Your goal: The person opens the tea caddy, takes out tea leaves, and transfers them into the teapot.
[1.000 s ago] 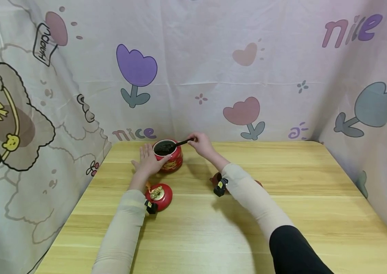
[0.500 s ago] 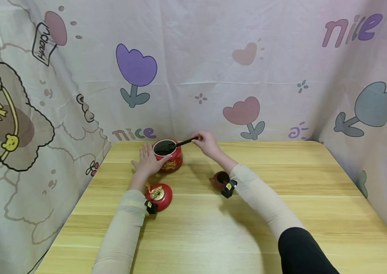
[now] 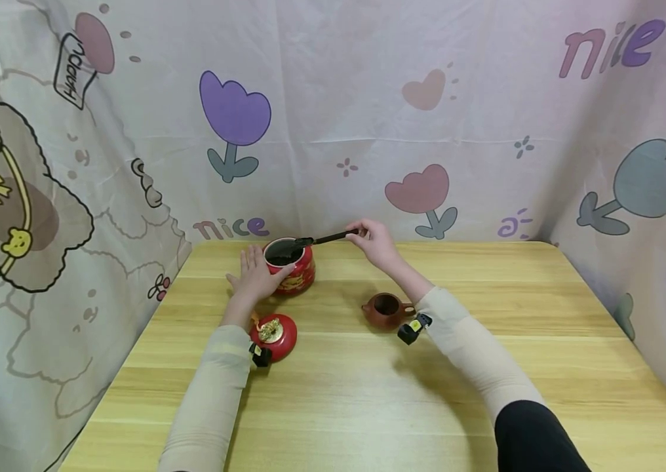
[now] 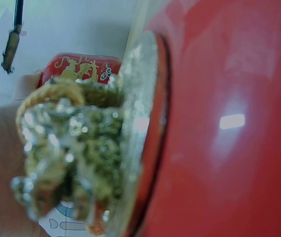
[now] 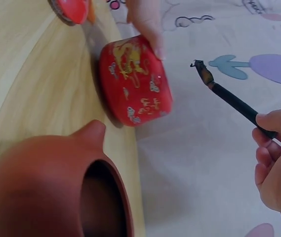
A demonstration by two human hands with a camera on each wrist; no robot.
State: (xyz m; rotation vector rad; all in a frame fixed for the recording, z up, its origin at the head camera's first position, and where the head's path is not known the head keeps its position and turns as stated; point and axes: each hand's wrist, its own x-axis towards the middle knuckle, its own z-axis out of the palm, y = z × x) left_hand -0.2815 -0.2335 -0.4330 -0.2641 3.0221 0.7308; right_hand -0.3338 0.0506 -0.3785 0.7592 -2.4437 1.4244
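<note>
A red jar [image 3: 299, 276] with gold dragon patterns and dark tea leaves inside stands at the back left. My left hand [image 3: 255, 283] is against its near left side, fingers straight and spread, thumb along the rim. Between thumb and fingers, my right hand [image 3: 375, 241] pinches the dark handle of a small tea scoop [image 5: 236, 104]. Its head carries dark bits and is just above the jar's right rim in the head view. A brown clay teapot [image 3: 381, 313], lidless with a dark opening, sits below my right forearm, its spout toward the left.
The jar's red lid [image 3: 287, 342], topped by a gold ornament [image 3: 271, 330], lies beside my left wrist and fills much of the left wrist view. The wooden table [image 3: 333, 406] meets a printed cloth [image 3: 321, 98] at its back edge.
My right hand has moved right and slightly up, lifting the scoop's head from inside the jar to above its rim. The teapot has come into fuller view. My left hand stays put.
</note>
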